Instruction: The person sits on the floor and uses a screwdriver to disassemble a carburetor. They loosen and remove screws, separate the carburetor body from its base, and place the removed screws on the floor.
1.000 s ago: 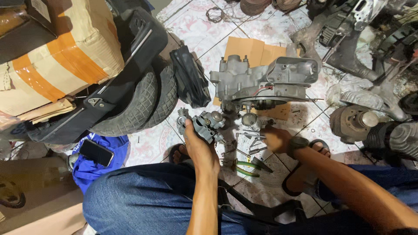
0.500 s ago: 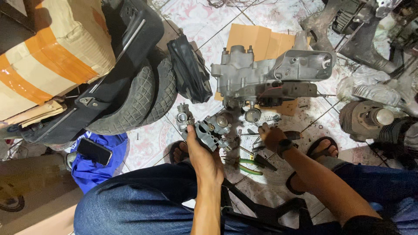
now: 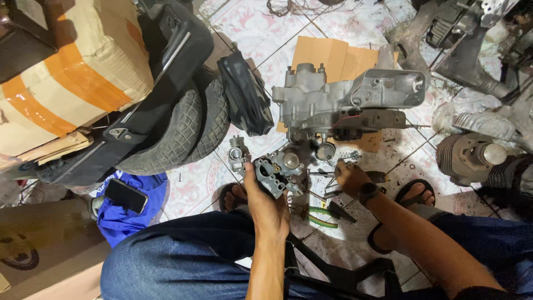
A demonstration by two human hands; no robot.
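Two hands busy at frame centre; left hand (image 3: 266, 203) clamped round carburettor body (image 3: 280, 172), lifted off tiled floor (image 3: 244, 33); right hand (image 3: 350, 178) curled over small tools (image 3: 325, 194) beside it, grip hard to tell; step looks like carburettor stripping, next calls for tool pick; taped cardboard box (image 3: 66, 72) upper left, contents hidden.
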